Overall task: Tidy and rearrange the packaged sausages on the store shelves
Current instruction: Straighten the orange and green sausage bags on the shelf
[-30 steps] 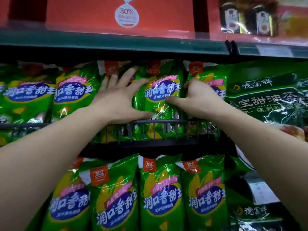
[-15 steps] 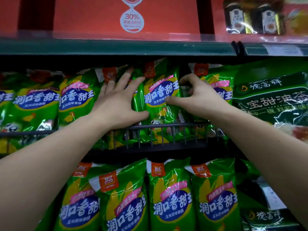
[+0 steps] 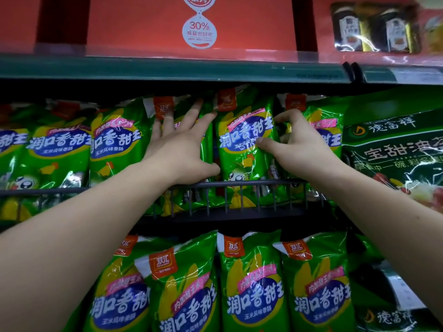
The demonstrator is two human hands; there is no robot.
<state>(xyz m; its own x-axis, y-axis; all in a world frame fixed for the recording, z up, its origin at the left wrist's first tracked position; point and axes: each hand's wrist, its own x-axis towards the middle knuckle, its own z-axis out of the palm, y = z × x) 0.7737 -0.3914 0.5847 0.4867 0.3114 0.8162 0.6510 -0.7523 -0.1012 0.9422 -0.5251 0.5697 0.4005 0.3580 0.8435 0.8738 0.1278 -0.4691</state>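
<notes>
Middle shelf. The centre sausage pack (image 3: 242, 149) stands upright behind the wire rail (image 3: 239, 184), label facing out, with its foot tucked below the rail's top bar. It looks slightly twisted against its row, which is likely why it is being handled.

The right hand (image 3: 294, 147) pinches this pack. The thumb lies across the printed front and the fingers curl round its right edge, into the gap beside the right-hand pack (image 3: 321, 130). That grip suits turning or sliding the pack square.

The left hand (image 3: 182, 149) is flat with fingers spread, gripping nothing. It presses on the neighbouring pack (image 3: 165, 109), and the thumb reaches down near the centre pack's lower left edge. Judged purpose: hold the neighbour back so the row does not tip forward while the centre pack is shifted.

The rail acts as a front stop, so the packs lean on it rather than spill.

Further out:
- To the right, a dark green bag (image 3: 393, 149) of another brand crowds the row's end.
- Below, the lower row of packs (image 3: 251, 295) overlaps and leans, and is not yet straightened.
- Above, a red carton (image 3: 191, 22) sits on the top shelf.
</notes>
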